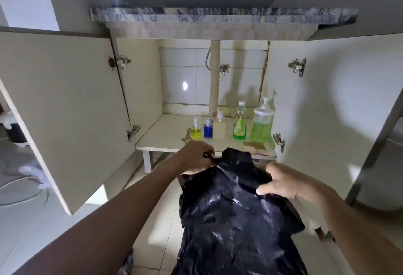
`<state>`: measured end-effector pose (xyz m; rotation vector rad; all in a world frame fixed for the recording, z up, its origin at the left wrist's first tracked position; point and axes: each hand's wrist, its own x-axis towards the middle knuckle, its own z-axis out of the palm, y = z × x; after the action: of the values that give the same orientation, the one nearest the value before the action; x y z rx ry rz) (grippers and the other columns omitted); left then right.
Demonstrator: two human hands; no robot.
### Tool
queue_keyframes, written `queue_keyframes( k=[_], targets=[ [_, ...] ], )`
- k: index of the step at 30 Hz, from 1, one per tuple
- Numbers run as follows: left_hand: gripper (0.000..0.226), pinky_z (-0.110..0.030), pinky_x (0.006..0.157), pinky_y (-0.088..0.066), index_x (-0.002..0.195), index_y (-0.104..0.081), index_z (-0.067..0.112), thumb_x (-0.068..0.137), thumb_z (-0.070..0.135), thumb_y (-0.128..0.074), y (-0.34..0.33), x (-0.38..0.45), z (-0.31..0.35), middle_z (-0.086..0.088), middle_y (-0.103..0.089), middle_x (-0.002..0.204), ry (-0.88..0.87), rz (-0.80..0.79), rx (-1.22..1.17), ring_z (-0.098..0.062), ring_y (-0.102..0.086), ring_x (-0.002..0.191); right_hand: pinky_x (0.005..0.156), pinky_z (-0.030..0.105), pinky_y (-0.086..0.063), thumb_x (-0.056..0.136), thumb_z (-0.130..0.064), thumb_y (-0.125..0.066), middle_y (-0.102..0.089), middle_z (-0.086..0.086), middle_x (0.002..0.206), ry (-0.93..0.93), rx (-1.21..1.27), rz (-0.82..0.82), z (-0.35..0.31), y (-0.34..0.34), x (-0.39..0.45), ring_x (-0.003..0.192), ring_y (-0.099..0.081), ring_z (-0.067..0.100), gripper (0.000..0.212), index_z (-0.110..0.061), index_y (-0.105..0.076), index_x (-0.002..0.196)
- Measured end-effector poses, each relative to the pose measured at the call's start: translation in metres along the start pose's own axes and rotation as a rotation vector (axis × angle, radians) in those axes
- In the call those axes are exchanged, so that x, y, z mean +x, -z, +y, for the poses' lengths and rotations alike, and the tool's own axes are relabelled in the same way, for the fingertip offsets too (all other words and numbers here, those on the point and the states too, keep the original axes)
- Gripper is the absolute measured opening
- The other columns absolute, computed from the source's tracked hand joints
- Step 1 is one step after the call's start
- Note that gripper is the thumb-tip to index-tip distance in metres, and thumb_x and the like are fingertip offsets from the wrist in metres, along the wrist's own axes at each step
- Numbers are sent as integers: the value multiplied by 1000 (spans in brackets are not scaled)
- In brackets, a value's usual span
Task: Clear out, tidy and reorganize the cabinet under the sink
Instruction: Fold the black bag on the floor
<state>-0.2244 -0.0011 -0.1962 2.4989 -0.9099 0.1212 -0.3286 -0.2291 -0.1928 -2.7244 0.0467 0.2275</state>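
Left door (pixel 65 109): swung fully open, inner face to the camera, two hinges on its right edge.
Left hand (pixel 194 157): fingers curled, pinching the top left edge of the black bag at the front lip of the shelf.
Cabinet shelf (pixel 165 137): white board on a short leg, under the sink; a stain marks its front edge near the left hand.
Small pump bottles: yellow (pixel 195 131), blue (pixel 208 128) and cream (pixel 219 126), standing side by side, upright.
Drain hose (pixel 214 78): ribbed, runs down the tiled back wall behind the cream bottle.
Black bag (pixel 235 216): crumpled plastic, held up between both hands in front of the cabinet, hanging toward the floor.
Green bottles: squeeze bottle (pixel 239 125) and larger pump dispenser (pixel 261 125), upright at shelf right.
Sponge (pixel 254 146): flat at the front right corner.
Right hand (pixel 287 184): thumb and fingers clamped on the bag's right edge.
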Motion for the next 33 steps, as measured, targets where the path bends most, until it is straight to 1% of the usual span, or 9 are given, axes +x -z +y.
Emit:
queue_keyframes(
  k=[5, 8, 12, 15, 19, 22, 24, 29, 33],
  targets=[
    [38, -33, 73, -49, 93, -65, 23, 73, 55, -69, -8, 2, -12, 3, -63, 84, -5, -208, 253, -14, -54, 77, 58, 27, -40, 88, -20, -60, -59, 7, 83, -7, -130, 253, 18, 4, 26, 70, -55, 21, 9, -16, -53, 86],
    [31, -35, 78, -52, 111, -60, 24, 83, 39, -63, -23, 7, -16, -2, -65, 105, 33, -267, 567, -22, -61, 94, 62, 28, -41, 90, -20, -58, -66, 16, 95, -56, -166, 435, 21, -3, 38, 77, -59, 28, 18, -14, -57, 107],
    [19, -34, 71, -47, 107, -61, 21, 90, 26, -55, -10, 33, -10, -6, -65, 99, 110, 10, 672, -27, -65, 93, 62, 29, -35, 92, -13, -54, -68, 18, 96, 32, -141, 811, 13, -6, 41, 87, -64, 37, 18, -6, -56, 108],
    [19, -31, 66, -45, 109, -62, 25, 93, 29, -53, 15, 38, 6, -4, -64, 88, 55, 179, 650, -26, -65, 83, 63, 34, -41, 90, -14, -58, -68, 20, 95, 85, -87, 916, 21, 4, 38, 86, -64, 39, 16, -6, -57, 104],
    [30, -30, 70, -53, 118, -58, 23, 89, 17, -54, 11, 11, 9, -2, -61, 85, 11, -167, 578, -19, -61, 76, 64, 34, -44, 83, -22, -69, -69, 14, 91, 83, -129, 792, 33, 11, 17, 86, -65, 37, 22, -9, -63, 100],
    [27, -29, 68, -49, 112, -57, 13, 85, 15, -58, -19, -11, -3, -4, -59, 89, 95, -540, 490, -20, -57, 80, 56, 29, -36, 82, -24, -68, -57, 3, 73, 54, -298, 314, 33, -3, 6, 73, -60, 27, 14, -16, -56, 81],
    [22, -35, 71, -52, 104, -57, 11, 83, 16, -59, -51, -23, -17, -5, -59, 91, 127, -731, 518, -24, -58, 82, 59, 29, -39, 84, -21, -62, -56, 3, 83, -22, -433, 25, 37, -31, 4, 82, -60, 24, 10, -17, -55, 89],
    [29, -23, 62, -52, 112, -65, 9, 86, 15, -55, -128, -72, -30, -7, -68, 105, 248, -1023, 557, -23, -63, 69, 83, 34, -48, 89, -1, -46, -57, 9, 122, -176, -557, -195, 69, -141, 0, 109, -60, 28, 31, -10, -55, 118],
    [31, -33, 76, -48, 115, -64, 6, 88, 21, -60, -182, -117, -34, -10, -67, 109, 188, -1067, 607, -27, -63, 91, 86, 34, -47, 87, 4, -46, -57, 6, 124, -211, -652, -330, 87, -193, -7, 112, -60, 26, 40, -11, -54, 122]
  ],
)
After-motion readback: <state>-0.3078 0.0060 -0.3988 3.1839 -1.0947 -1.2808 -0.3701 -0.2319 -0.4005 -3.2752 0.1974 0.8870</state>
